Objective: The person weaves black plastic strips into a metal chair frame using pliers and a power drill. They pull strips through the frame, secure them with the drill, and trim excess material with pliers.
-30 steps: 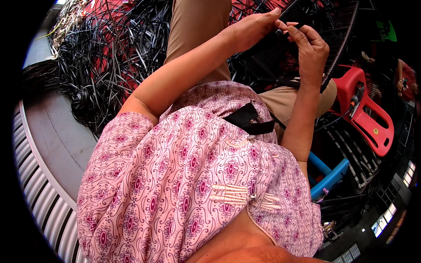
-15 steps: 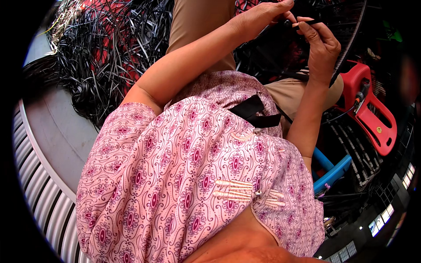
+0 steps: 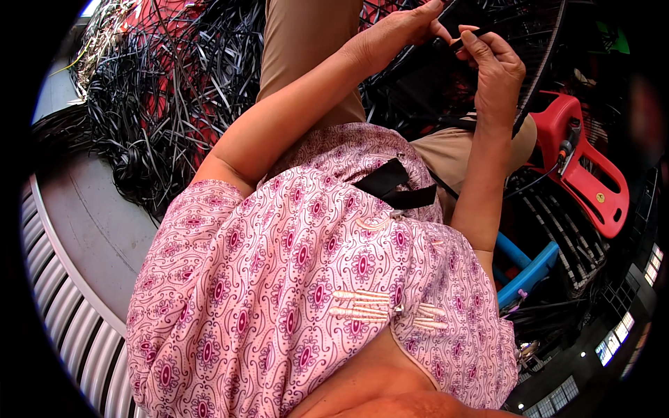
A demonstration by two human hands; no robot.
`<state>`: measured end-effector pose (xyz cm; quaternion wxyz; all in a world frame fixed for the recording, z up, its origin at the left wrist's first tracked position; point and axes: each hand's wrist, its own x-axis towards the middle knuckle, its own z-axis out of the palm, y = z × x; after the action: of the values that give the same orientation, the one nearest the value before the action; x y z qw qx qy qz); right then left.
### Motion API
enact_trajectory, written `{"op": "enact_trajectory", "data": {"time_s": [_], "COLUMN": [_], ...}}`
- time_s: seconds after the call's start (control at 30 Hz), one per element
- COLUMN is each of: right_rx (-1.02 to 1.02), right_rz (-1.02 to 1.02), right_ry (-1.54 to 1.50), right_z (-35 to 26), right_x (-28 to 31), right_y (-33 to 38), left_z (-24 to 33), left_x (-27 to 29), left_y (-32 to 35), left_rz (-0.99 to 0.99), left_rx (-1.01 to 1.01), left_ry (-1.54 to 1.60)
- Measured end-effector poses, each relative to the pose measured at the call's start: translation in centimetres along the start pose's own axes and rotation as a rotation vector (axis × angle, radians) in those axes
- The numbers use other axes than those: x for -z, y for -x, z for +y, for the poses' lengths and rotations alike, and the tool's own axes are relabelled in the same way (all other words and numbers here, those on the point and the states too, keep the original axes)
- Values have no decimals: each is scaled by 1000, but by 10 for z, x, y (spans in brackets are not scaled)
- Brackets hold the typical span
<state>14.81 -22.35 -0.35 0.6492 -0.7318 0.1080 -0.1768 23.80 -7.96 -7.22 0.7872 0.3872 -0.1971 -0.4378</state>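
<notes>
In the upper part of the head view, both my hands work close together over a dark piece with a thin, finely ribbed edge [image 3: 550, 59], which lies across my lap. My right hand [image 3: 500, 68] is closed, pinching a narrow black strip [image 3: 481, 32] between thumb and fingertips. Just to its left, my left hand [image 3: 411, 26] has its thumb stretched out and a finger bent down to the strip's near end. Its other fingers are out of sight, and black on black hides how the strip meets the dark piece.
A large tangle of black plastic strips [image 3: 139, 132] lies to the left over something red. Beside it is a grey surface [image 3: 104, 209] with a ribbed metallic edge. At right are a red plastic frame with slots [image 3: 564, 132] and a blue bar [image 3: 526, 275].
Both hands have shifted slightly left together, and my right hand has come a little closer to the body. The strip stays in its fingertips.
</notes>
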Motion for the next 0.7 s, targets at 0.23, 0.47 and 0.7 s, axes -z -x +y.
{"op": "enact_trajectory", "data": {"time_s": [0.23, 0.47, 0.7], "right_rx": [80, 7, -201], "right_rz": [-165, -48, 13], "right_ry": [25, 2, 109], "right_z": [1, -4, 7], "right_x": [7, 1, 2], "right_y": [3, 2, -17], "left_z": [-5, -1, -7], "left_x": [1, -6, -4], "left_y": [-3, 2, -3], "left_rz": [-73, -102, -36], "left_rx": [-144, -53, -27], "left_ry": [21, 140, 59]}}
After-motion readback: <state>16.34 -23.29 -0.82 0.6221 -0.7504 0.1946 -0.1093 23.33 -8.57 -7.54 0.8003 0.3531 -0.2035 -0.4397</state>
